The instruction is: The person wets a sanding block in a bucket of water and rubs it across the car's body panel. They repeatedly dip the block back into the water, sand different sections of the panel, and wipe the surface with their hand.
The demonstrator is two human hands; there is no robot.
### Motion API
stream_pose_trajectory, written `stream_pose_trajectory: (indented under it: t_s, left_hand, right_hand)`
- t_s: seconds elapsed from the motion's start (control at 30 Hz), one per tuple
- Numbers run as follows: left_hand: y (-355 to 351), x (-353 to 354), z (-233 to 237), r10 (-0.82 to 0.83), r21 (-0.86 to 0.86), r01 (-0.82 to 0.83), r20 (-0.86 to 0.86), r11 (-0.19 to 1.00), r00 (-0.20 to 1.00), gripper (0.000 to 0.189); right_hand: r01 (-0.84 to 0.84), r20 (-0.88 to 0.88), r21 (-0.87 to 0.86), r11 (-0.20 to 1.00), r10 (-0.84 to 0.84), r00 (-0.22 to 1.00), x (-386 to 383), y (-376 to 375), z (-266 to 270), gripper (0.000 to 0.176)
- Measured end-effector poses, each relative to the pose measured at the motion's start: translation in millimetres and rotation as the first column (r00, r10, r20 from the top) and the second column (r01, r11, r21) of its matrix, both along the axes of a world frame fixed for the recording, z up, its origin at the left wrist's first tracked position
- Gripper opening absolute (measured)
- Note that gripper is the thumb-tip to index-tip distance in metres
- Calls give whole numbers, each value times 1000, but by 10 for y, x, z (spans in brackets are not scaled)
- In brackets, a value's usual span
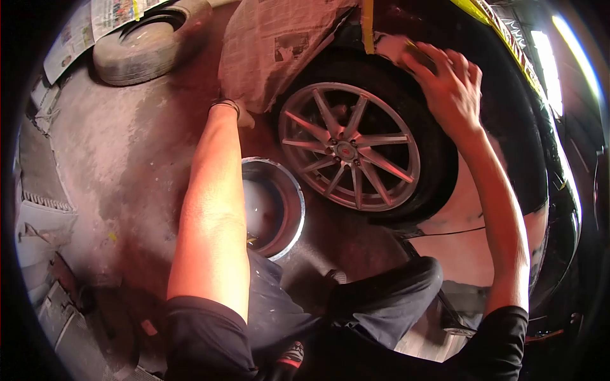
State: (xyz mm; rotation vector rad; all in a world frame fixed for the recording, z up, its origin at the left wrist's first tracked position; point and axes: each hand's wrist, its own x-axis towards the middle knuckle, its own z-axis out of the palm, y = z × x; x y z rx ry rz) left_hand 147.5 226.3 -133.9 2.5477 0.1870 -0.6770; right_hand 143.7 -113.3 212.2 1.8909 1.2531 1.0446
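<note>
A car wheel (345,150) with silver spokes and a black tire fills the middle of the view. Above its right side, my right hand (445,86) is pressed to the dark body panel (508,108), fingers bent round a small pale object (392,47) beside a strip of yellow tape (367,26). Left of the wheel, my left hand (243,116) is mostly hidden beyond the wrist, at the lower edge of the newspaper masking (254,57); its fingers cannot be made out. Below it stands a round bucket (293,216) with cloudy liquid inside.
A loose dusty tire (136,60) lies at the upper left near more newspaper (70,41). Grey panels (47,241) line the left edge. My bent legs (387,298) are below the wheel. Bright tube lights (575,51) shine at the upper right.
</note>
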Motion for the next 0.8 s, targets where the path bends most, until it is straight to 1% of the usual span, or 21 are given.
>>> stream_pose_trajectory:
  t_s: [0.07,0.13,0.17,0.23,0.27,0.3,0.37,0.4,0.47,0.5,0.6,0.67,0.7,0.73,0.8]
  left_hand:
    - [-21,-35,65,-15,26,16,-34,1000,999,77]
    - [-1,-21,55,11,55,-8,-46,998,999,79]
    - [-15,23,49,-34,78,38,-54,996,998,81]
    - [-82,99,21,-16,58,17,-25,998,1000,80]
    - [-133,119,0,-12,46,12,-11,999,1000,79]
    - [-151,106,7,-24,57,25,-14,998,1000,79]
    - [-122,16,41,-37,73,38,-16,997,999,78]
    - [-105,3,54,-21,60,24,-49,998,999,76]
    - [-42,7,103,11,45,-6,-116,999,993,71]
    - [-23,-1,152,13,34,-9,-119,999,993,71]
    - [-74,65,7,-22,63,22,2,998,1000,75]
    - [-181,49,166,-17,2,17,-51,1000,999,76]
    - [-191,60,250,-10,-28,8,-72,1000,997,77]
    - [-171,53,224,-11,-5,11,-53,1000,999,77]
    - [-133,6,131,-19,34,19,-15,999,1000,78]
  right_hand:
    - [26,5,7,1000,-26,1000,-72,-200,42,50]
    - [35,-17,-3,999,-35,999,-79,-133,33,50]
    - [19,3,1,1000,-19,1000,58,-10,-7,49]
    - [9,-17,-5,1000,-9,1000,243,263,-53,49]
    - [9,-28,-10,1000,-9,1000,259,286,-53,49]
    - [-33,-34,14,999,34,999,193,207,-15,48]
    - [35,8,40,999,-36,999,-80,-147,66,47]
    - [73,29,52,996,-74,997,-208,-320,100,47]
    - [139,7,53,989,-139,990,-348,-517,136,45]
    - [169,-8,55,984,-169,986,-370,-556,140,45]
    - [84,-1,32,996,-84,996,-69,-21,27,47]
    - [39,1,16,999,-39,999,180,324,-81,48]
    - [78,-59,7,997,-77,995,223,340,-99,51]
    - [68,-34,17,998,-67,997,171,229,-84,51]
    - [50,13,28,998,-50,999,-105,-231,25,53]
